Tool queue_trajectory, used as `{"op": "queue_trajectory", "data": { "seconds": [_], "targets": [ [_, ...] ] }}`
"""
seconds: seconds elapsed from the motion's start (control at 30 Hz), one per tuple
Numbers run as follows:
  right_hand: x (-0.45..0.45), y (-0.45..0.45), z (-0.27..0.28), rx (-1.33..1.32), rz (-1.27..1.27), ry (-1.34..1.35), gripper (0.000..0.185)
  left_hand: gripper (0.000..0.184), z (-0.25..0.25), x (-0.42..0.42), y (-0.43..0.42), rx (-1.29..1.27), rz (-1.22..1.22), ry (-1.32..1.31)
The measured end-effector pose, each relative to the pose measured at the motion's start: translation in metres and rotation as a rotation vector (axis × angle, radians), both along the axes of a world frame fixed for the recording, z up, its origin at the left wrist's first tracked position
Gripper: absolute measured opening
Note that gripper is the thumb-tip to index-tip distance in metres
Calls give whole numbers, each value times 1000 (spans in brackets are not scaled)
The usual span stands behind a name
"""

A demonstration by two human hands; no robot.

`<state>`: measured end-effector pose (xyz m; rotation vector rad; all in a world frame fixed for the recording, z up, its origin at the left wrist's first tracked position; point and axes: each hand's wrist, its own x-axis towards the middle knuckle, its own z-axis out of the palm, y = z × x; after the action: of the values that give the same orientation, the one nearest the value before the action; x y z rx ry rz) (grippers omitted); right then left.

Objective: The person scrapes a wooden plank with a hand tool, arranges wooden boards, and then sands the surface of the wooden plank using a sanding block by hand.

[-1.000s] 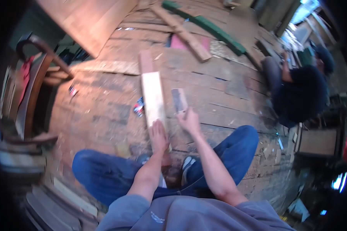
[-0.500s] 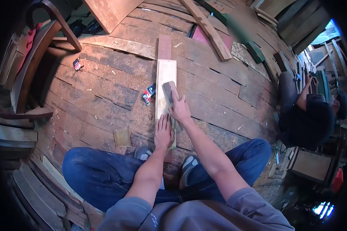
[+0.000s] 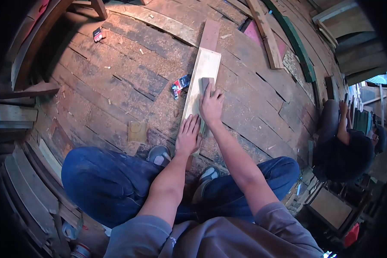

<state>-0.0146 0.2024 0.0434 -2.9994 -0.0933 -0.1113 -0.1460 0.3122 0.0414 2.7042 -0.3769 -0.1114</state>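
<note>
The grey-brown rectangular block [image 3: 208, 81], gripped in the right hand [image 3: 211, 105], has been moved from beside the pale rectangular wooden board [image 3: 197, 88] onto its face, which seemingly can now be worked, its near part steadied under the flat-fingered left hand [image 3: 188, 135].

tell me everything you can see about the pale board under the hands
The pale board is long, narrow and rectangular, apparently wood, with a thin border line along its edges. It lies flat, pointing forward and slanting right, seemingly on a reddish plank that shows beyond its far end. The left hand rests on its near part; the right hand holds a dark block apparently against its face, hiding some of it.
</note>
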Motion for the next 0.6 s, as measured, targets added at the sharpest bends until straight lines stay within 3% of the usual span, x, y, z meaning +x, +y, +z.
{"op": "queue_trajectory", "data": {
  "seconds": [0.27,0.5,0.6],
  "targets": [
    [35,2,-10,38,47,-96,65,69,4,1,1,2,22,54],
    [171,6,-16,67,38,-153,64,71,3,1,0,-9,38,76],
    [159,1,-24,91,63,-181,65,70,2,1,-1,9,41,84]
  ]
}}
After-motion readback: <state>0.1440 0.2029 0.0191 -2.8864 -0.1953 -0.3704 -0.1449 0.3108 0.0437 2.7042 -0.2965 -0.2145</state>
